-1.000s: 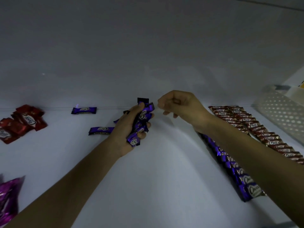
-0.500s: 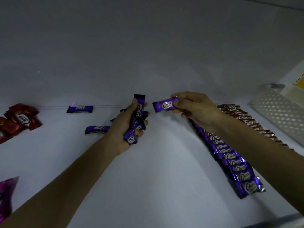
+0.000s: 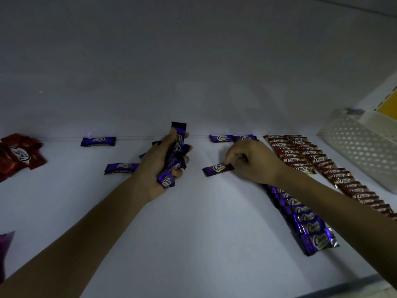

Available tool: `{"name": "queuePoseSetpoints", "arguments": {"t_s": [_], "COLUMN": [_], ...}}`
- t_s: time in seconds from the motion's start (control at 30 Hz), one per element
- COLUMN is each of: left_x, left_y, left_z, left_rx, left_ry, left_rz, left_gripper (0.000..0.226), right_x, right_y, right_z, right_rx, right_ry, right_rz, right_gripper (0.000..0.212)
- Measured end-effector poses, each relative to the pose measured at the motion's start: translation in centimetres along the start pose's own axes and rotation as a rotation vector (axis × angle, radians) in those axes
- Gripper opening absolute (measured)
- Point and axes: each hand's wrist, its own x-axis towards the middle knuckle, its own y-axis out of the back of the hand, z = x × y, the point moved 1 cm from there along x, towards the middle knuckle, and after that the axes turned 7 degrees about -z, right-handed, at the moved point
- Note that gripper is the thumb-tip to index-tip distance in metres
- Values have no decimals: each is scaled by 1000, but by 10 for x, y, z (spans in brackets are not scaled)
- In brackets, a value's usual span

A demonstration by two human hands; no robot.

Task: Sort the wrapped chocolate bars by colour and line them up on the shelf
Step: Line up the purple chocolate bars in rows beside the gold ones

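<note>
Left hand (image 3: 163,166) clenched round a bundle of purple bars (image 3: 175,160), left of the purple Choco row (image 3: 305,220); right hand (image 3: 253,162) pinches one purple Choco bar (image 3: 218,168) lying on the white shelf (image 3: 204,222), just left of that row, which is partly hidden by the forearm; small print unreadable

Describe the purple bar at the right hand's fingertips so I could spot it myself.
Find the long purple row on the right of the white shelf. Just left of it, the right hand pinches one purple bar by its end. Unlike the overlapping row bars, it lies alone, label up.
</note>
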Motion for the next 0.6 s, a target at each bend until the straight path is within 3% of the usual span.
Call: {"name": "queuePoseSetpoints", "arguments": {"t_s": [0.1, 0.2, 0.27, 0.6], "left_x": [0, 0, 0, 1], "left_y": [0, 0, 1, -1], "left_z": [0, 0, 0, 0], "left_rx": [-9, -8, -4, 11], "left_ry": [3, -1, -1, -2], "left_rz": [-9, -17, -11, -3], "left_gripper": [29, 32, 29, 20], "right_x": [2, 6, 11, 55], "right_y": [-2, -7, -4, -1], "right_z": [-3, -4, -6, 26], "right_rx": [-13, -127, -76, -209], "right_ry": [-24, -22, -79, -288], "right_rz": [27, -92, -153, 103], "right_gripper": [19, 23, 15, 18]}}
